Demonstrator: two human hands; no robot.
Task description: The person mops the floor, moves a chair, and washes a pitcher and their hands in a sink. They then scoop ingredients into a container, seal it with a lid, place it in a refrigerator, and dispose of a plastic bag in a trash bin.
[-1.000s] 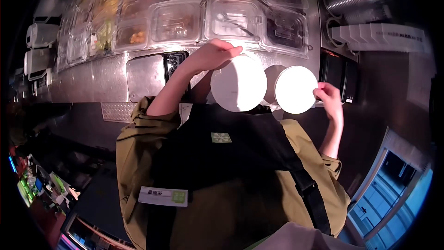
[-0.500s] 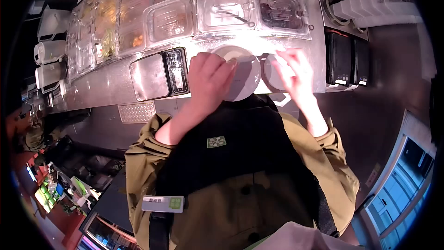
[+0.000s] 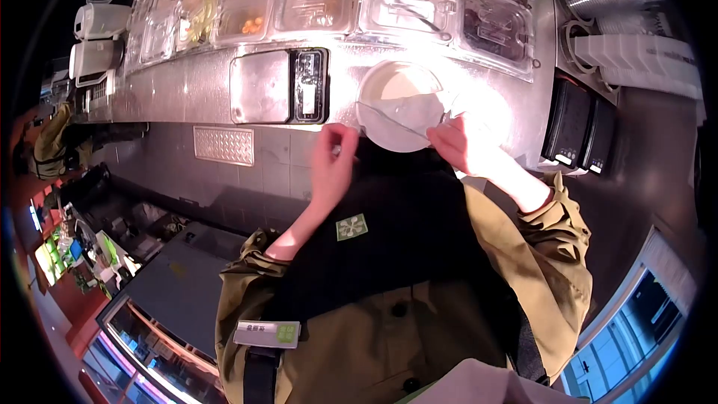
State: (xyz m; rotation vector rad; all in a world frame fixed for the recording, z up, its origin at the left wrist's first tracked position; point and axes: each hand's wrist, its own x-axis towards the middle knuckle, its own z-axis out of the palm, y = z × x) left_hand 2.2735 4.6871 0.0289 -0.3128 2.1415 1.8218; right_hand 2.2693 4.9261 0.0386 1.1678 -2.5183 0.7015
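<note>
A white bowl (image 3: 400, 105) stands upright at the front edge of the steel counter (image 3: 187, 97), its round mouth facing up, with the person's black apron (image 3: 389, 232) right under its near rim. A thin strip (image 3: 396, 121) lies across the bowl's mouth, its long axis slanting from the far left rim down to the near right rim. What it is made of cannot be told in the glare. The right hand (image 3: 464, 148) has its fingertips pinched together on the strip's near right end, touching the bowl's rim there. The left hand (image 3: 333, 158) hangs just beside the bowl's near left side with its fingers curled in; whether it grips anything cannot be told. Left of the bowl on the counter sit a flat metal tray (image 3: 259, 87) and a small black device (image 3: 309, 84). Beyond the bowl runs a row of clear lidded tubs (image 3: 404, 11).
</note>
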